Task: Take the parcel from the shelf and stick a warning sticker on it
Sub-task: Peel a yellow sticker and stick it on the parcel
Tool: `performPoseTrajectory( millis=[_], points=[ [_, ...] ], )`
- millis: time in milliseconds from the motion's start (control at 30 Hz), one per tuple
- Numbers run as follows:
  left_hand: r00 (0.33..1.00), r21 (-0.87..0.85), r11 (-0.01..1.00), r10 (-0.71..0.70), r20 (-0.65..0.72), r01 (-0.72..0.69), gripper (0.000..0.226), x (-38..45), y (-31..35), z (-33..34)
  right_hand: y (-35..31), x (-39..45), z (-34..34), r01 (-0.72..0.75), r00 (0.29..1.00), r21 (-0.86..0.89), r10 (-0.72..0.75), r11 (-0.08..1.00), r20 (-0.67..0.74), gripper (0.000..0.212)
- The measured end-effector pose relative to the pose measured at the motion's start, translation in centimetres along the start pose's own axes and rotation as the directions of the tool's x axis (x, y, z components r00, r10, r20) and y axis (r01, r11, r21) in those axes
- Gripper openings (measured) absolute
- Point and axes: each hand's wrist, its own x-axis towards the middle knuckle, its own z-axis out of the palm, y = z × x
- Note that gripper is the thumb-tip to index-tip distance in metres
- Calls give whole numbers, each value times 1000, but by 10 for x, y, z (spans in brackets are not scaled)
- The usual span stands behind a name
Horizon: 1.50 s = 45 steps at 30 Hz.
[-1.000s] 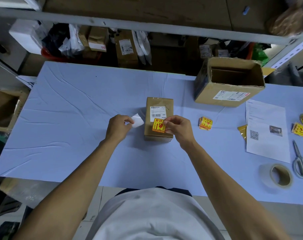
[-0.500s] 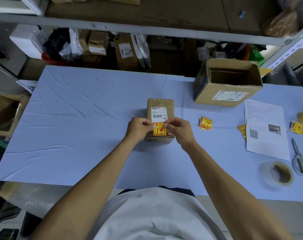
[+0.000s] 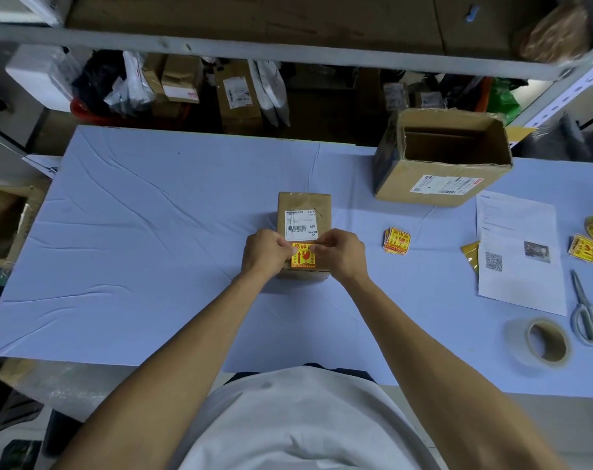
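A small brown parcel [image 3: 303, 203] with a white shipping label lies on the blue table [image 3: 146, 239], straight ahead of me. A yellow warning sticker [image 3: 303, 258] lies on its near end, below the label. My left hand [image 3: 264, 253] and my right hand [image 3: 343, 252] meet over the parcel. Their fingertips pinch the sticker's top edge from either side. The sticker's upper corners are hidden under my fingers.
An open cardboard box [image 3: 437, 186] stands at the back right. A stack of yellow stickers [image 3: 396, 240] lies right of the parcel, then a printed sheet [image 3: 518, 276], loose stickers [image 3: 584, 247], scissors [image 3: 589, 313] and a tape roll [image 3: 546, 344]. Shelf parcels [image 3: 237, 93] lie behind the table.
My left hand, which held a white backing paper left of the parcel, has moved right onto the sticker. The white paper is no longer visible. My right hand stayed on the sticker.
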Motion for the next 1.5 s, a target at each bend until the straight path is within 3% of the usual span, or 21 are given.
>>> performPoseTrajectory(
  millis=[533, 667, 767, 900, 967, 1033, 1133, 1233, 1500],
  points=[
    [999, 99, 995, 20, -32, -17, 32, 5, 0, 6, 6, -4, 7, 81, 996, -50, -82, 995, -23, 13],
    [999, 67, 998, 17, -28, -15, 31, 4, -4, 6, 16, -6, 6, -24, 997, 54, 28, 998, -68, 37],
    [1000, -24, 1000, -16, -22, 16, 31, 7, -9, 6, 18, -6, 7, -80, 996, 94, 83, 992, -29, 43],
    [999, -118, 992, -45, -3, 44, 52, 12, -11, 5, 19, 2, 8, -62, 997, 137, 54, 989, 57, 79],
    [1000, -136, 990, -19, 21, 22, 65, 15, -10, 4, 19, 6, 7, -28, 996, 124, 17, 992, 91, 87],
    [999, -144, 989, 15, 33, -10, 71, 20, -12, 4, 19, 10, 6, -19, 994, 126, 5, 992, 113, 78],
    [999, -164, 985, 47, 7, -46, 58, 24, -16, 8, 17, 14, 12, -21, 999, 90, 18, 996, 41, 59],
    [997, -168, 983, 68, -33, -72, 53, 22, -18, 13, 15, 12, 18, -8, 1000, 75, 9, 997, -17, 56],
    [972, -146, 982, 143, 184, -116, 72, 29, -29, 6, 20, -1, 7, 22, 985, 201, -56, 979, 163, 61]
  ],
)
